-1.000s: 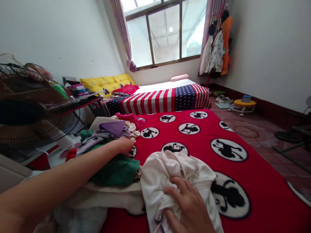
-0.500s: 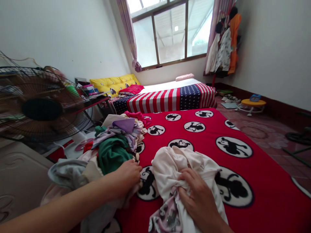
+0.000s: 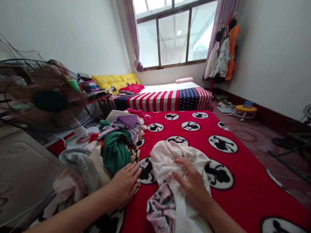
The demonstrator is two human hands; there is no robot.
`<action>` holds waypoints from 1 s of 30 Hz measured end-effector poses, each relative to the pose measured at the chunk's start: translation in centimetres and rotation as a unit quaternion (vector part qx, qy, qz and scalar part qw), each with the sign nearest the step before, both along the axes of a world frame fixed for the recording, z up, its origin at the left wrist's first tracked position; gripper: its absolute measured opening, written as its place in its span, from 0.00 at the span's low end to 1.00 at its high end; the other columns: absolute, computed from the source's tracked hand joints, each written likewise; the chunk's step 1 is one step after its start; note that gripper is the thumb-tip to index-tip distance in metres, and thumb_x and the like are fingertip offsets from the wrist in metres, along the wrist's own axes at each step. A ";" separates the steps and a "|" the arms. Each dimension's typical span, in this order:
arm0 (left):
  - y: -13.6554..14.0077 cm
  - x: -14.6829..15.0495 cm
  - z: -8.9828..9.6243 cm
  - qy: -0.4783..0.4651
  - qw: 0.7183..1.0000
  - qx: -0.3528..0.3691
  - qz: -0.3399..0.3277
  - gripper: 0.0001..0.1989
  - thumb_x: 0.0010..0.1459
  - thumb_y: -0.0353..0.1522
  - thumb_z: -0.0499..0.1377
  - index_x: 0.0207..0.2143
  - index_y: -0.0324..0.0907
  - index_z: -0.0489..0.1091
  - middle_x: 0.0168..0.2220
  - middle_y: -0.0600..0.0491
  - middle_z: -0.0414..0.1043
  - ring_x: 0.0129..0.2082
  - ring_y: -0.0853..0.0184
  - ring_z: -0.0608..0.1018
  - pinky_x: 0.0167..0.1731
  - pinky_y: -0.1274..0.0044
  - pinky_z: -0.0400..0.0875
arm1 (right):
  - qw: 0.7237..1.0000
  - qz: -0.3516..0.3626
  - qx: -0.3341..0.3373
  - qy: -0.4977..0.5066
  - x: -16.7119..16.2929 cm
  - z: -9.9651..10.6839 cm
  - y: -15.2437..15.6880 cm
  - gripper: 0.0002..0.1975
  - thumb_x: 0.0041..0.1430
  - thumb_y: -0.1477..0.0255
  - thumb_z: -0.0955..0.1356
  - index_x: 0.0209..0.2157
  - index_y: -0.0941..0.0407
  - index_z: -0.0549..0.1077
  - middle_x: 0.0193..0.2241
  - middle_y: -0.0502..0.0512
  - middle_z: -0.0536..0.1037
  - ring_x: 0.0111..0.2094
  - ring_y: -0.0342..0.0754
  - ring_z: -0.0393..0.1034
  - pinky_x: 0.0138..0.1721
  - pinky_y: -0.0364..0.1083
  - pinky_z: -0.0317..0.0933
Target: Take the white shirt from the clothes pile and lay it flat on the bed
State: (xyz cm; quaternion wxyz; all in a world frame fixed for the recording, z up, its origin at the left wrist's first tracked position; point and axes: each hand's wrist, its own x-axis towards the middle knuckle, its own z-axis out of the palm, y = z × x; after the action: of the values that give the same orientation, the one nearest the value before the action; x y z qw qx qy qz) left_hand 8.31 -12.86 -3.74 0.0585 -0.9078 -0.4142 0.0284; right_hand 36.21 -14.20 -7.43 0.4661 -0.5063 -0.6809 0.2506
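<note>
On the red bedspread [image 3: 204,207] with monkey prints lies a crumpled white garment [image 3: 165,152], with a pink patterned part [image 3: 160,207] at its lower left. My right hand [image 3: 191,181] rests on the white cloth, its thumb and fingers apart. To the left, my left hand [image 3: 127,183] lies flat, fingers stretched, against the edge of a clothes heap. A green garment [image 3: 116,152] lies just beyond it, and a grey garment [image 3: 80,165] hangs toward the near left. On the heap's far end sits a purple piece of cloth [image 3: 127,120].
A fan [image 3: 50,101] stands at the left beside a pale headboard [image 3: 21,161]. Beyond is another bed with a striped, starred cover [image 3: 155,100]. A yellow stool [image 3: 245,109] stands on the tiled floor at right, and clothes [image 3: 222,58] hang by the window.
My right hand has loosened from the bunched white cloth and its fingers have spread. My left hand has opened from a curled pose and flattened at the heap. The view has shifted slightly.
</note>
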 end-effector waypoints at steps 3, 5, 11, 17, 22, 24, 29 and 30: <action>-0.3 1.1 0.1 -0.049 0.998 -0.028 0.039 0.14 0.58 0.30 0.52 0.39 0.38 0.77 0.47 0.42 0.76 0.48 0.54 0.76 0.51 0.65 0.67 | 0.994 0.020 -0.060 0.095 1.1 1.0 0.6 0.15 0.59 0.59 0.66 0.43 0.54 0.73 0.45 0.56 0.76 0.47 0.51 0.70 0.49 0.49 0.62; -0.3 2.4 0.5 -0.124 0.989 -0.046 0.067 0.13 0.60 0.31 0.51 0.35 0.43 0.76 0.39 0.48 0.78 0.41 0.60 0.78 0.44 0.71 0.70 | 0.990 0.011 -0.077 0.116 2.1 2.0 1.0 0.14 0.58 0.59 0.66 0.39 0.55 0.75 0.42 0.56 0.78 0.43 0.51 0.72 0.43 0.48 0.64; 1.6 6.7 -0.2 -0.295 0.946 -0.091 0.101 0.27 0.56 0.43 0.60 0.57 0.44 0.65 0.46 0.49 0.75 0.41 0.60 0.77 0.42 0.73 0.69 | 0.990 0.086 -0.114 -0.019 4.1 6.2 -1.1 0.13 0.55 0.61 0.69 0.37 0.54 0.75 0.30 0.51 0.77 0.30 0.46 0.69 0.30 0.44 0.60; 4.2 7.9 -3.3 -0.361 0.919 -0.089 0.134 0.18 0.51 0.41 0.63 0.44 0.46 0.73 0.42 0.54 0.75 0.30 0.67 0.75 0.31 0.78 0.65 | 0.877 0.287 -0.091 -0.375 0.3 5.6 -5.4 0.30 0.35 0.63 0.78 0.44 0.52 0.73 0.41 0.55 0.74 0.35 0.52 0.71 0.31 0.45 0.61; 4.2 7.4 -4.6 -0.418 0.900 -0.060 0.107 0.05 0.55 0.34 0.59 0.30 0.43 0.72 0.28 0.56 0.71 0.28 0.68 0.72 0.30 0.79 0.62 | 0.845 0.270 -0.045 -0.459 -2.5 2.3 -5.6 0.12 0.44 0.71 0.71 0.35 0.55 0.75 0.37 0.56 0.74 0.28 0.48 0.70 0.23 0.43 0.55; 4.2 7.2 -4.7 -0.465 0.877 -0.054 0.105 0.05 0.56 0.33 0.58 0.29 0.42 0.70 0.27 0.56 0.70 0.28 0.68 0.71 0.30 0.78 0.62 | 0.885 0.283 -0.008 -0.369 -3.0 1.8 -5.3 0.13 0.41 0.73 0.70 0.33 0.53 0.74 0.35 0.53 0.74 0.27 0.46 0.69 0.24 0.42 0.55; 4.8 6.2 -4.7 -0.675 0.715 -0.056 0.172 0.09 0.57 0.38 0.57 0.31 0.41 0.67 0.25 0.57 0.67 0.25 0.69 0.70 0.26 0.79 0.63 | 0.946 0.299 0.101 0.076 -3.2 4.0 -5.6 0.14 0.37 0.80 0.67 0.30 0.51 0.70 0.32 0.47 0.73 0.30 0.43 0.69 0.31 0.39 0.61; 4.9 6.0 -4.7 -0.718 0.669 -0.066 0.182 0.11 0.56 0.40 0.58 0.31 0.41 0.66 0.26 0.57 0.67 0.25 0.69 0.70 0.25 0.80 0.63 | 0.947 0.279 0.087 0.136 -2.7 4.9 -5.7 0.12 0.40 0.79 0.68 0.29 0.51 0.70 0.32 0.47 0.73 0.31 0.43 0.69 0.31 0.40 0.62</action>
State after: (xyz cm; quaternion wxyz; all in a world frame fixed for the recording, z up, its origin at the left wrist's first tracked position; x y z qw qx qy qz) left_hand 14.29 -7.99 -8.40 -0.3232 -0.5562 -0.4823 -0.5946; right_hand 33.47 -19.88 -2.55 0.5077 -0.2148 -0.7441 0.3772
